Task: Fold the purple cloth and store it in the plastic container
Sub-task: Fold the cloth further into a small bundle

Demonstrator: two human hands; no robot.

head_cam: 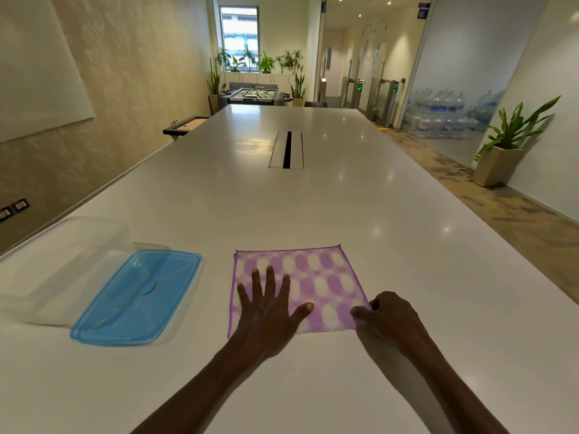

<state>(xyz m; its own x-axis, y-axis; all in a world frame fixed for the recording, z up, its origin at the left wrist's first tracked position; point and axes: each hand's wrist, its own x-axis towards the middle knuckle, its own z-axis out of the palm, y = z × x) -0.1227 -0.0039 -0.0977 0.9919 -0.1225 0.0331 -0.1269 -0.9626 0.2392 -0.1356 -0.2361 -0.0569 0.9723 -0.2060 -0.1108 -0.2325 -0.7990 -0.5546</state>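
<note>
— Count on the table (344, 208)?

— One purple cloth (313, 277), checked purple and white, spread flat near the near edge, about midway along it. One clear plastic container (47, 264), open, close to the left edge. One blue lid (138, 296), lying flat just beside the container, on its right, between container and cloth. Two hands, both bare.

— And the hands?

— Left hand (269, 308) pressed flat on the cloth's near left part, fingers spread wide apart, holding nothing. Right hand (388, 314) at the cloth's near right corner, thumb and fingertips pinched together on that corner.

— Cloth folded?

— Hard to tell from here; lying flat as a rough square, well outside the container, apart from the lid.

— Surface?

— Long, white, glossy, spotted with reflections of ceiling lights. One cable slot (286, 150) with a dark gap, set in the middle farther along.

— Room?

— Pale textured wall on the left with one whiteboard (37, 64). One foosball table (253, 95) beyond the far end, under a window (239, 29) lined with potted plants. One potted plant (507, 145) in a square planter by the right wall. Stacked water bottles (445, 114) behind frosted glass on the right, too blurred to count.
</note>
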